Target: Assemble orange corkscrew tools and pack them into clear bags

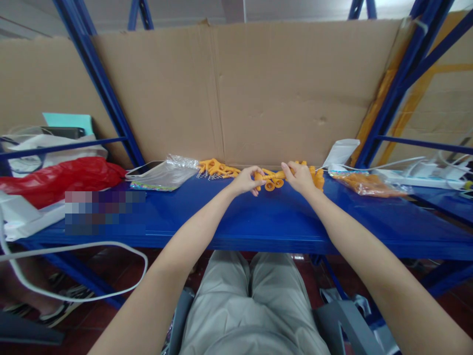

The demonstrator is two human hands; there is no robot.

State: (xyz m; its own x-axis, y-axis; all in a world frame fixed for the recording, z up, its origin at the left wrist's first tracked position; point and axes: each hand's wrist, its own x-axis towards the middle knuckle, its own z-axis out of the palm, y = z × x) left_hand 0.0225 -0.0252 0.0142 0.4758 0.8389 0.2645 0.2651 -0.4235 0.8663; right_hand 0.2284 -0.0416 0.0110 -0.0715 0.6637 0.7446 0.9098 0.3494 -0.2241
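Observation:
My left hand [245,181] is over the blue shelf, its thumb and fingers pinched round a small orange plastic piece. My right hand [300,178] has its fingers closed on another orange plastic piece, though the fingers cover most of it. Between the hands, orange pieces with round cup-like ends [270,186] lie on the shelf surface. More orange pieces [318,178] show behind and to the right of my right hand. Left of my left hand sits a pile of orange pieces with small metal chains [216,168].
The blue shelf [258,222] is backed by a cardboard sheet [288,93]. On the left lie a clear plastic bag [166,177], a phone [146,169] and a red bag [66,180]. To the right are a bag of orange pieces [369,184] and a white power strip [424,178].

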